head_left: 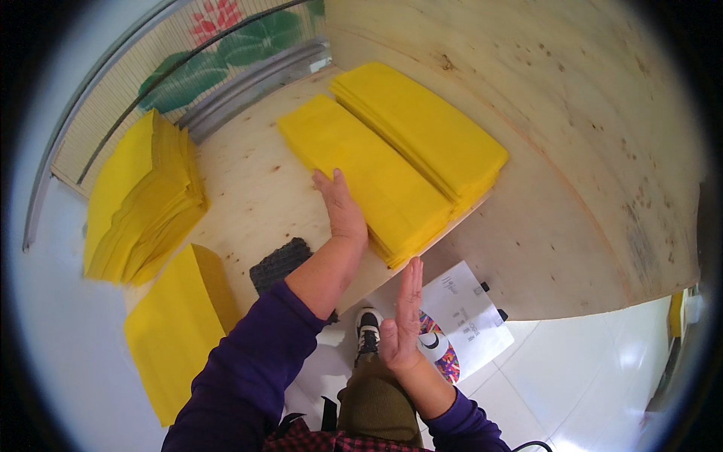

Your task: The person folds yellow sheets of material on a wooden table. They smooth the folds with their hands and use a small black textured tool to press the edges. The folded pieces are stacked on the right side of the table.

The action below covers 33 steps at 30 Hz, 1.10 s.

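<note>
Evidently flat and gripping nothing, my left hand [345, 211] rests against the yellow stack [361, 166] along the tabletop [245, 169] edge; my right hand [403, 324], likewise flat, nears its corner. Uneven pressure could skew it or slide it off.

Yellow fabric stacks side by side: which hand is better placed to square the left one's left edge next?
Likely the left hand, at that edge of the yellow fabric stack; the right hand is by its near end.
</note>
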Each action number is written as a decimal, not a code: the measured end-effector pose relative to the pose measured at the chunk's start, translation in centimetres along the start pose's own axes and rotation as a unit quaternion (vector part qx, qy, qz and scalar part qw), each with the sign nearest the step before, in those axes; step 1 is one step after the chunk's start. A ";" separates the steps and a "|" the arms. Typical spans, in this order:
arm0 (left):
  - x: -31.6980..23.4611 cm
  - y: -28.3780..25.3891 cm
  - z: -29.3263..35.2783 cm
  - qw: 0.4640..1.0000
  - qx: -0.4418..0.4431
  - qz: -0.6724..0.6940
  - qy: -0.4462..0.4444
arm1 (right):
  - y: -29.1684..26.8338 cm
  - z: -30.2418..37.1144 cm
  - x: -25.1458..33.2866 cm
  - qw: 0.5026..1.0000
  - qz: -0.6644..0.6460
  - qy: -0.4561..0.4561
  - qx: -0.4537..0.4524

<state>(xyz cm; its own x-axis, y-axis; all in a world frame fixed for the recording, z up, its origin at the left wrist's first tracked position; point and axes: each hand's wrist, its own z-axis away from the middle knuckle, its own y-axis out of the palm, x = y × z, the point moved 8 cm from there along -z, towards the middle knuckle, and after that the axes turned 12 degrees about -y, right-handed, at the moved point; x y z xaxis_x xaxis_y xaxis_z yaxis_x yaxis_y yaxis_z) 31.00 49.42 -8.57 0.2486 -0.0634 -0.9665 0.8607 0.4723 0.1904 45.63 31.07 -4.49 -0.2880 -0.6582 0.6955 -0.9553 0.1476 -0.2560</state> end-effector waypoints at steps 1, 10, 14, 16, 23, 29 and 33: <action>-0.4 -0.2 0.1 1.000 -0.002 -0.014 0.002 | 0.1 0.0 0.2 1.000 0.000 -0.004 0.003; -6.4 -2.9 6.5 0.985 0.064 0.133 -0.085 | -0.6 -0.1 5.8 0.997 -0.058 0.003 0.052; -10.9 -7.4 12.2 0.988 0.078 0.133 -0.020 | 0.1 1.1 9.5 0.991 -0.106 0.018 0.081; -12.5 -11.2 15.0 0.992 0.068 0.107 -0.004 | 0.2 1.1 9.9 0.996 -0.071 0.021 0.052; -16.1 -28.0 25.3 0.992 0.019 -0.033 0.117 | 5.4 -1.1 4.0 0.983 0.011 0.105 0.149; -16.6 -40.5 32.7 0.974 -0.128 -0.099 0.161 | 12.5 -1.3 1.9 0.963 0.111 0.054 0.240; -16.3 -46.4 35.3 0.957 -0.221 -0.111 0.154 | 13.7 -0.7 -0.9 0.925 0.179 0.113 0.316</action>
<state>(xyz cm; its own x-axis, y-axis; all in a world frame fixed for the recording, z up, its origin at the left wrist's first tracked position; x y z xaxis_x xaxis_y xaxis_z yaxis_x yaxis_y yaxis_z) 2.69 -2.51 4.44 -0.1200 0.0249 -0.9925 0.5875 0.8077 -0.0508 32.79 34.19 -8.20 -0.6528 -0.4686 0.5952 -0.5873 -0.1832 -0.7883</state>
